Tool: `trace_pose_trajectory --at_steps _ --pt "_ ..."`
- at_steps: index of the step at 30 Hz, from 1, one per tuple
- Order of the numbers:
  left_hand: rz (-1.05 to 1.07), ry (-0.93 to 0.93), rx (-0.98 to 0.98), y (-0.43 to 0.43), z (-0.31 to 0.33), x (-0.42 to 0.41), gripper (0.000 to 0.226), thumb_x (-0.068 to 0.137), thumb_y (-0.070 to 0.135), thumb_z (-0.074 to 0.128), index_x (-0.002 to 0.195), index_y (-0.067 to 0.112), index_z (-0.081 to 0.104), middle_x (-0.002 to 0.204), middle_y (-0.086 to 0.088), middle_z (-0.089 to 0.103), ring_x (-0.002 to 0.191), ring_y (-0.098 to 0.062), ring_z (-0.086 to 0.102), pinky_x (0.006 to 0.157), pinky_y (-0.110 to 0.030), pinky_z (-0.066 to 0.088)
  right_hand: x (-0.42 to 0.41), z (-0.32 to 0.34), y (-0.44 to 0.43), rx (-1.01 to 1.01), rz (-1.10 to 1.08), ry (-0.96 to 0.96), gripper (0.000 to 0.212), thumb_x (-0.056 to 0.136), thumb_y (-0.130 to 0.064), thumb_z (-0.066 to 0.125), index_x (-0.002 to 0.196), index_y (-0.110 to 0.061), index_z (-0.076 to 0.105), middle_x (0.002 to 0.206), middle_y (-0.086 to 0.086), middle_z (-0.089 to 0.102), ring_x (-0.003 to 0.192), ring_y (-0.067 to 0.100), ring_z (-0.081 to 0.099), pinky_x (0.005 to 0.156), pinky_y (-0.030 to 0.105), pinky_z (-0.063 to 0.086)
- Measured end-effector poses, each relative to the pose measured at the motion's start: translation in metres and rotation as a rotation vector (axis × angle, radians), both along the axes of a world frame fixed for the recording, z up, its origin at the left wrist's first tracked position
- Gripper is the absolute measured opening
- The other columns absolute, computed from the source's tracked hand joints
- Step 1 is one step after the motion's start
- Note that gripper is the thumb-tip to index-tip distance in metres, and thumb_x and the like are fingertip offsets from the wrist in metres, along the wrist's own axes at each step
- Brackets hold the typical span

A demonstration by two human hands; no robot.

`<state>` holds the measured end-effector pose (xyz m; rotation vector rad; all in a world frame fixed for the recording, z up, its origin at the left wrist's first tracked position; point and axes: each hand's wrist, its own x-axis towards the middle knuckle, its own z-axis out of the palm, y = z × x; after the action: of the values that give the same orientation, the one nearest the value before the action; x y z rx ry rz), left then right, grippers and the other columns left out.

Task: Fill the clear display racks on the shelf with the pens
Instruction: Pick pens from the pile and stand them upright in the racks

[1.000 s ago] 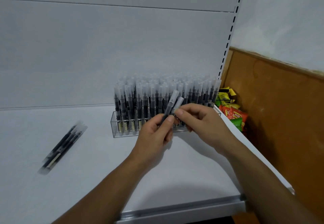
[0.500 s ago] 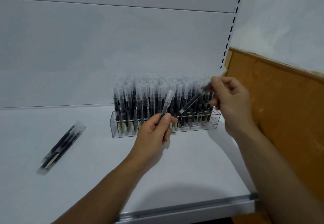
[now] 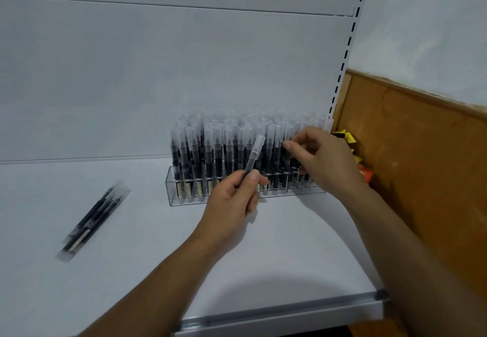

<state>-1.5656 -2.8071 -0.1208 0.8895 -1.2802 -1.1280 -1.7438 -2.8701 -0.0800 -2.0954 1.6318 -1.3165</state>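
Right hand (image 3: 324,160) has dropped onto the clear rack (image 3: 303,191), fingers curled among the caps at its right end; whether it is pinching a pen, can't tell. Left hand (image 3: 232,199) grips one pen (image 3: 253,153), tilted, before the rack. Loose pens (image 3: 92,220) lie on the shelf (image 3: 158,270).

One clear display rack (image 3: 181,199) on one white shelf (image 3: 131,270). The standing pens (image 3: 216,152) in the rack run several rows deep, too crowded to count; the front row has roughly a dozen. One single pen (image 3: 253,155) in front of the rack, pinched in the left hand (image 3: 232,199). The loose pens (image 3: 92,222) well left of the rack number three or four, blurred. Two hands; the right hand (image 3: 324,160) is at the rack's right end. The count of snack packets (image 3: 347,139) right of the rack is unclear.
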Motion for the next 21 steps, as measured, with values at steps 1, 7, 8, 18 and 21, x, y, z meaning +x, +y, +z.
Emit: trace_pose_trajectory --at_steps 1,7,8,18,21 --pt "0.0 -0.002 -0.002 0.0 0.0 0.0 0.028 0.099 0.023 0.046 0.092 0.003 0.065 0.053 -0.001 0.039 0.045 -0.005 0.034 0.044 -0.011 0.032 0.001 -0.001 0.0 0.0 -0.008 0.0 0.021 0.087 -0.045 0.066 0.087 -0.024 0.066 0.073 -0.007 0.066 0.065 0.012 0.063 0.06 0.036 0.054" --pt "-0.002 0.012 -0.013 0.001 0.001 -0.001 0.028 0.099 0.02 0.046 0.092 -0.001 0.063 0.051 -0.001 0.039 0.043 -0.005 0.034 0.044 -0.011 0.033 -0.001 0.0 0.008 0.016 -0.032 -0.027 0.02 0.086 -0.048 0.066 0.086 -0.028 0.067 0.072 -0.009 0.067 0.065 0.012 0.064 0.065 0.044 0.057" --pt "-0.004 0.01 -0.016 0.002 0.0 -0.001 0.029 0.099 0.02 0.046 0.092 -0.002 0.063 0.051 -0.001 0.039 0.043 -0.004 0.034 0.044 -0.011 0.033 -0.002 0.0 0.011 0.012 -0.039 -0.04 0.02 0.086 -0.048 0.066 0.087 -0.028 0.068 0.073 -0.01 0.067 0.066 0.009 0.064 0.066 0.044 0.057" --pt "-0.074 -0.28 -0.131 0.002 -0.01 0.0 0.025 0.095 0.044 0.047 0.087 0.03 0.066 0.056 0.002 0.042 0.053 -0.016 0.037 0.05 -0.028 0.031 0.022 -0.012 0.052 0.155 0.371 -0.342 0.013 0.093 -0.027 0.063 0.09 -0.018 0.072 0.068 -0.01 0.065 0.054 -0.001 0.055 0.051 0.015 0.045" --pt "-0.057 -0.383 -0.157 0.002 -0.012 0.0 0.028 0.091 0.055 0.043 0.089 0.037 0.064 0.057 0.003 0.044 0.053 -0.012 0.039 0.051 -0.029 0.032 0.021 -0.013 0.053 0.189 0.404 -0.425 0.012 0.091 -0.019 0.066 0.086 -0.008 0.07 0.06 -0.012 0.06 0.052 -0.001 0.051 0.049 0.012 0.041"
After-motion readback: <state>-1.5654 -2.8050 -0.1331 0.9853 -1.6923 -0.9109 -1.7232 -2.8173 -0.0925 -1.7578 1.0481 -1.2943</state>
